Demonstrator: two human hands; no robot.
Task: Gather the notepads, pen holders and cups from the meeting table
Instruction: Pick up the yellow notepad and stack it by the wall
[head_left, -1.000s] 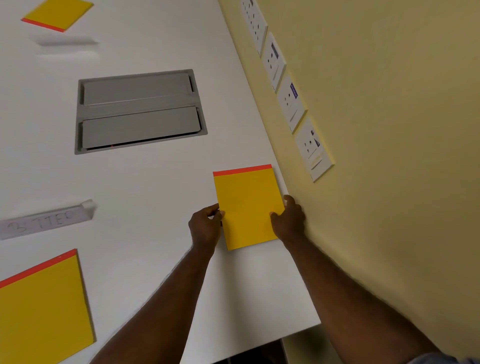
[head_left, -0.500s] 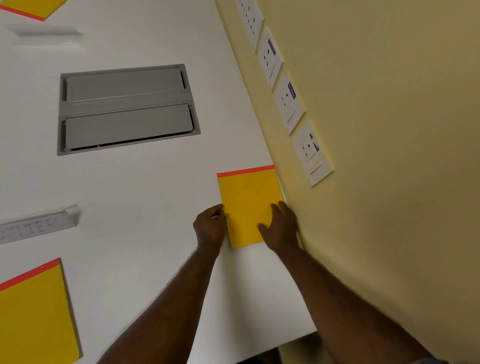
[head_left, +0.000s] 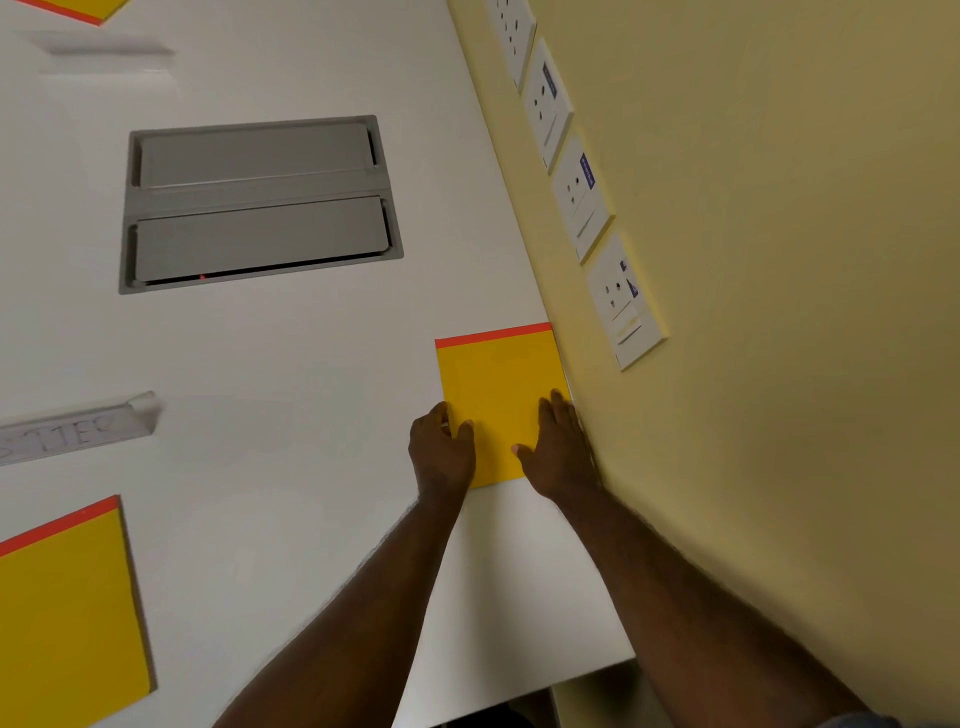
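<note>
1. Here, a yellow notepad (head_left: 498, 384) lies at the white table's (head_left: 311, 364) 3 o'clock edge, just beside the wall (head_left: 753, 415).
2. The left hand (head_left: 441, 454) pinches its 9 o'clock edge, fingers curled.
3. The right hand (head_left: 560, 452) presses flat on it, fingers straight.
4. A second notepad (head_left: 62, 618) lies at 8 o'clock.

The clear nameplate (head_left: 78, 431) reads "TTEC" (blurred, last letter unsure).

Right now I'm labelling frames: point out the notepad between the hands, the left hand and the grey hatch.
notepad (head_left: 498, 384): head view, yellow cover.
left hand (head_left: 441, 457): head view, back of hand.
grey hatch (head_left: 260, 191): head view, centre bar.
</note>
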